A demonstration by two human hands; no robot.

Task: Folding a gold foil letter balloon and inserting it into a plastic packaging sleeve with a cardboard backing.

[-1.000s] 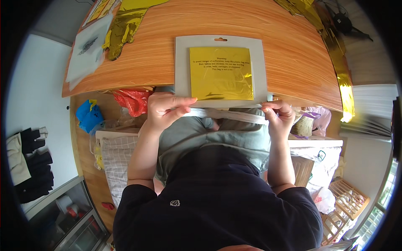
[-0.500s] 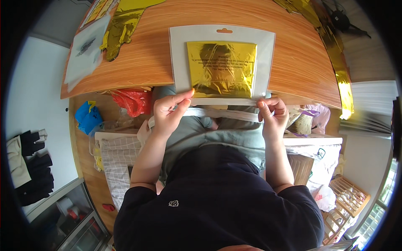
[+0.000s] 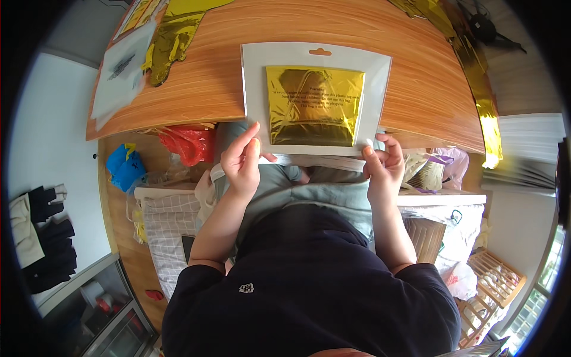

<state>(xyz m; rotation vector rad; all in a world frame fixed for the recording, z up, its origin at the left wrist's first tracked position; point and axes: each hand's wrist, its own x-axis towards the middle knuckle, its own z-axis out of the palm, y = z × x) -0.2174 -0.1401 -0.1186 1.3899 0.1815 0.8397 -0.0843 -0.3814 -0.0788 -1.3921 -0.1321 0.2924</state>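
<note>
A flat white plastic packet [image 3: 256,77] with a folded gold foil sheet [image 3: 313,105] inside lies on the near edge of a wooden table [image 3: 202,89]. My left hand [image 3: 242,159] pinches the packet's lower left corner between thumb and fingers. On the lower right corner, my right hand [image 3: 383,163] grips the packet's bottom edge. The packet's lower edge is lifted slightly over the table's rim, above my lap.
Gold foil balloons [image 3: 172,33] and a white packet [image 3: 122,71] lie at the table's far left. A gold foil strip [image 3: 476,77] runs along the right. Under the table are a red bag [image 3: 187,143], a blue bag [image 3: 126,166] and a checked cloth [image 3: 166,220].
The packet has risen from lying low at the table edge and slid farther onto the table. Both hands moved up with it, staying on its lower corners.
</note>
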